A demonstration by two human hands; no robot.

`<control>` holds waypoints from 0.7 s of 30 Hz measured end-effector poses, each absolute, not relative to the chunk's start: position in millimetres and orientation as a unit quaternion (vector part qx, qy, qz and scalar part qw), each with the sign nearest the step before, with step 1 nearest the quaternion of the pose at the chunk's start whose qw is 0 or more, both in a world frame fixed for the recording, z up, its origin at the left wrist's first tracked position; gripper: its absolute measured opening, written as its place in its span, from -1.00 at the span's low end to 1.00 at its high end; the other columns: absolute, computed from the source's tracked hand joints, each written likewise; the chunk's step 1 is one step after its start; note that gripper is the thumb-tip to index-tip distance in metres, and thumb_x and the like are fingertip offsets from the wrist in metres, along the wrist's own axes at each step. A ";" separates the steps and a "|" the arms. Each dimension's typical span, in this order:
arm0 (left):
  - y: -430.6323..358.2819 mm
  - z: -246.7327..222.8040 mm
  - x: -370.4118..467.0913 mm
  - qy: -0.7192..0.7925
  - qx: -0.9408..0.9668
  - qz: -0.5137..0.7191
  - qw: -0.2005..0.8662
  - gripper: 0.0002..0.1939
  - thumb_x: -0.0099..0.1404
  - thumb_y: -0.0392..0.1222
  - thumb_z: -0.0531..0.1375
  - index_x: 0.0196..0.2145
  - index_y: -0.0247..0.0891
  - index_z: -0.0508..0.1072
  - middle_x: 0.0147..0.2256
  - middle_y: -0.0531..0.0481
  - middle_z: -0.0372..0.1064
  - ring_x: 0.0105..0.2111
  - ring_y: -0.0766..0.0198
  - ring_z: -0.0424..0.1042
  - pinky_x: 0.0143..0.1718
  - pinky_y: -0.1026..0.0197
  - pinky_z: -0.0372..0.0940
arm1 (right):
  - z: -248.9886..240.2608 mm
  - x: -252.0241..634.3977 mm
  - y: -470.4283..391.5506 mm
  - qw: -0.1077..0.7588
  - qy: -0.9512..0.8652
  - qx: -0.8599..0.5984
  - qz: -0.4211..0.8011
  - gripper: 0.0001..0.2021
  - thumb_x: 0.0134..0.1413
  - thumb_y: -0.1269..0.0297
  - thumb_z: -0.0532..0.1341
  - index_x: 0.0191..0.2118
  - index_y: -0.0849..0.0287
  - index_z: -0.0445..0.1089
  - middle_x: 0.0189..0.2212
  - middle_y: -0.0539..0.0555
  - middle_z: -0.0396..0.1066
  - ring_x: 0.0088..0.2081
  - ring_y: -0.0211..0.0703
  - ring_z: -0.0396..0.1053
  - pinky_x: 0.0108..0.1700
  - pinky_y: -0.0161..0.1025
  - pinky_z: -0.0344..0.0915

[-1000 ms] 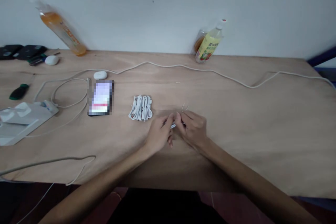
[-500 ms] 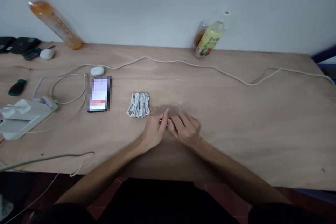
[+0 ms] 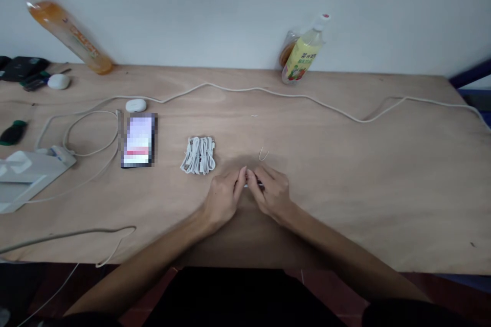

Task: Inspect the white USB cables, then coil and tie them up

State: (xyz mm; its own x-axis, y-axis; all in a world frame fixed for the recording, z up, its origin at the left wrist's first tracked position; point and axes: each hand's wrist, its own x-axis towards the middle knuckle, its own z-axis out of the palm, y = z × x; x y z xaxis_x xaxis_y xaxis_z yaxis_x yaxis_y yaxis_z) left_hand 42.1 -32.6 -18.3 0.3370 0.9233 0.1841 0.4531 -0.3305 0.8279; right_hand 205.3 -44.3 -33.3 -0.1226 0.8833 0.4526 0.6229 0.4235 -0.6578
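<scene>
My left hand (image 3: 222,196) and my right hand (image 3: 273,191) meet above the wooden table (image 3: 364,173), thumbs side by side. Both are closed round something small, with bits of white and dark showing between the fingers; I cannot make out what it is. Just beyond my right hand lies a short, bent white tie (image 3: 263,155). A bundle of folded white cables (image 3: 198,155) rests to the left, beyond my left hand.
A phone (image 3: 138,140), a white earbud case (image 3: 135,106) and a white power strip (image 3: 26,173) lie at the left. An orange bottle (image 3: 69,36) and a yellow-labelled bottle (image 3: 303,56) lean at the wall. A long white cable (image 3: 261,90) crosses the back.
My right hand has turned slightly, its thumb now pointing up beside my left thumb, and more of the held thing shows. The whole view has shifted a little.
</scene>
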 end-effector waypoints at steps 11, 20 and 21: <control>-37.6 -24.1 39.9 0.381 0.825 0.368 0.197 -0.46 0.73 -0.04 -0.06 -0.38 -0.22 0.47 -0.46 0.00 0.34 -0.44 0.21 0.33 -0.42 0.18 0.23 | -31.4 199.1 -46.4 0.470 -0.707 -0.505 0.156 -0.49 0.57 0.34 0.07 -0.54 0.07 0.12 -0.65 -0.11 0.10 -0.61 -0.29 0.02 -0.51 -0.23 0.00; -38.8 -24.1 40.5 0.409 0.813 0.380 0.167 -0.52 0.75 -0.22 -0.12 -0.35 -0.21 0.36 -0.49 0.10 0.37 -0.57 0.33 0.31 -0.47 0.24 0.27 | -26.6 200.3 -48.2 0.458 -0.755 -0.466 0.051 -0.58 0.53 0.39 0.13 -0.48 0.09 0.27 -0.58 -0.05 0.26 -0.52 -0.23 0.16 -0.45 -0.19 0.07; -38.7 -24.2 40.5 0.405 0.814 0.381 0.169 -0.52 0.75 -0.21 -0.12 -0.35 -0.20 0.35 -0.49 0.11 0.37 -0.57 0.34 0.31 -0.46 0.24 0.28 | -26.8 201.0 -47.2 0.457 -0.759 -0.463 0.038 -0.57 0.53 0.41 0.12 -0.50 0.09 0.26 -0.60 -0.05 0.25 -0.53 -0.24 0.14 -0.46 -0.18 0.04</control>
State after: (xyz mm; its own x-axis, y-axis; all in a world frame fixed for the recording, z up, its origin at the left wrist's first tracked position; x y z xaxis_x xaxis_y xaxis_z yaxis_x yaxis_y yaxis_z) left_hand 40.5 -38.7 -24.2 0.3816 0.7882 0.4828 0.5305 -0.6145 0.5839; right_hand 201.0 -47.2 -26.8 -0.1542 0.7372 0.6578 0.6681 0.5683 -0.4803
